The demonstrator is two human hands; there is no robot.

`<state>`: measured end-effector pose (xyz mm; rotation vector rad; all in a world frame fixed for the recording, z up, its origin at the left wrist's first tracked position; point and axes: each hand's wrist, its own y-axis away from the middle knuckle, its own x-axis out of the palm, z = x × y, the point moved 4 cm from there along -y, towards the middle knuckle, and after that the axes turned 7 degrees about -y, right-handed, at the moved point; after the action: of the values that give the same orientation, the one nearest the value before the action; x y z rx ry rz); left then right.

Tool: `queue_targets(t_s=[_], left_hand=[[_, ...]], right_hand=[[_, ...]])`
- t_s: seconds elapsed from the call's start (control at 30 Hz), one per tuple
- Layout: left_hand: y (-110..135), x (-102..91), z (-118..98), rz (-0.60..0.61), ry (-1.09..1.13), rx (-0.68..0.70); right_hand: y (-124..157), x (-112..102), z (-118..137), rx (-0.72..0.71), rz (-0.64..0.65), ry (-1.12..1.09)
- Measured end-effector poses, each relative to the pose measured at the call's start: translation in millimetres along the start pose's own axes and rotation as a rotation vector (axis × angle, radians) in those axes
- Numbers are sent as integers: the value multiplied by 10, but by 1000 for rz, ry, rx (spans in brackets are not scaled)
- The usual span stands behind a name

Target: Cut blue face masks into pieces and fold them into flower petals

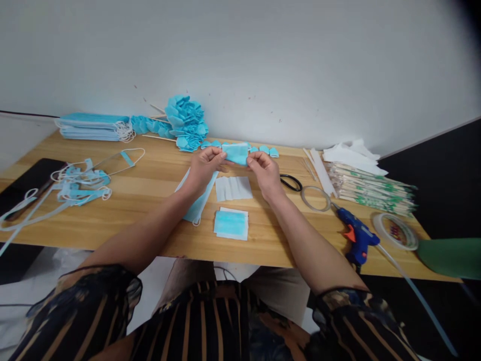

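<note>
A small blue rectangle of face mask fabric [235, 153] is stretched between my two hands, just above the table. My left hand [206, 165] pinches its left edge, and my right hand [264, 170] pinches the right edge. Below it lies a creased white fabric piece [233, 189]. Nearer to me is a small stack of cut blue and white pieces [231, 224]. Partly under my left forearm, a blue face mask [199, 203] rests flat with an ear loop showing. Behind the held piece runs a row of small folded blue petals [264, 149].
Blue fabric flowers [186, 120] and stacked masks [92, 126] stand along the wall. Cut mask strips [84, 185] tangle at left over a dark phone-like slab [30, 183]. Rightward are black-handled scissors [291, 183], a blue glue gun [356, 233], a tape roll [395, 231] and wrapped sticks [372, 188].
</note>
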<state>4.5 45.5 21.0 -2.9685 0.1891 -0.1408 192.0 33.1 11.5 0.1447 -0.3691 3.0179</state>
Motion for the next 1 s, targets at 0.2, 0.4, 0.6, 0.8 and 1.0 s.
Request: queue_targets(t_s=[0.2,0.4,0.6,0.8,1.0], left_hand=[[77,16,-125,-56,-218,334],[154,74,-190,83,-564,561],[169,82,-131,187,-690,527],[106,55,-88,12,-430,390],[67,104,49,88,-2,-57]], right_hand=[[-12,63,-54,288,75,-139],[20,90,17,357,203,-254],[17,21,29,316,121,-193],[12,18,122,79,1,-38],[61,60,163,-59,37,120]])
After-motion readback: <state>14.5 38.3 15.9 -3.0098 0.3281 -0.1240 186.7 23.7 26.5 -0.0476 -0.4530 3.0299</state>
